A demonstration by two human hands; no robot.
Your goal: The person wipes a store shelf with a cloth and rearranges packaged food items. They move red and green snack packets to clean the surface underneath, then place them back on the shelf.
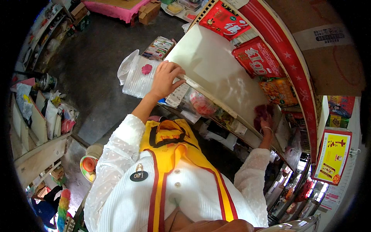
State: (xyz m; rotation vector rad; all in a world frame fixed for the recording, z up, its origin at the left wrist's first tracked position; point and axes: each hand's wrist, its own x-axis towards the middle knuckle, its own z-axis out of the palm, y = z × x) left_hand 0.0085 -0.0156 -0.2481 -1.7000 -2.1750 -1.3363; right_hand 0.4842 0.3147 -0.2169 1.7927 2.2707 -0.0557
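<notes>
My left hand [167, 77] rests on the near edge of a pale shelf board [214, 58], fingers bent over its corner. Beside it, a clear plastic-wrapped stack [139, 76] with a dark pink spot hangs off the shelf's left end. On the right part of the same board, my right hand [265, 120] presses a dark red cloth [262, 111] against the surface; both are somewhat blurred. Red food packets [258, 57] stand along the back of the board, and an orange packet [279, 92] is close to the cloth.
A lower shelf holds a red-and-white bagged item [201, 103]. A box of small packets [158, 48] stands beyond the shelf's left end. Left are wooden dividers with bags [52, 116] and a round container with an orange centre [89, 164]. A cardboard box [327, 58] overhangs at upper right.
</notes>
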